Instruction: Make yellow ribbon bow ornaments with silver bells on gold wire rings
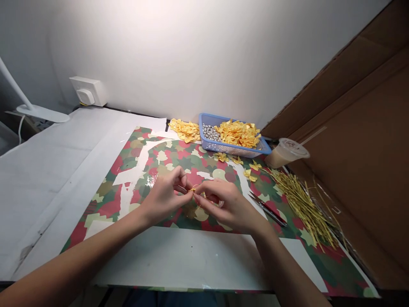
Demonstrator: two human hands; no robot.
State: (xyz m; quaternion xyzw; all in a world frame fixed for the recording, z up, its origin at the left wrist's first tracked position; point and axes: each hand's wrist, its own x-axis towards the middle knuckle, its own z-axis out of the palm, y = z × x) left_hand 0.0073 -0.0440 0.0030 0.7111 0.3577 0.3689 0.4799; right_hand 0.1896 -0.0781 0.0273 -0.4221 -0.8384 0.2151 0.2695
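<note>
My left hand [168, 192] and my right hand [225, 204] meet over the camouflage-patterned sheet [134, 170], fingertips pinched together on a small yellow ribbon piece [192, 190]. Both hands are closed in a pinch around it. Most of the piece is hidden by the fingers. A blue basket [234, 149] behind the hands holds yellow ribbon bows [238, 133] and silver beads [211, 132].
More yellow bows [185, 130] lie left of the basket, loose ones [251, 174] in front. A heap of thin golden wire ties [302, 202] lies at right, scissors [268, 209] beside it, a lidded drink cup [286, 152], a cardboard wall [361, 140], a wall socket [87, 91].
</note>
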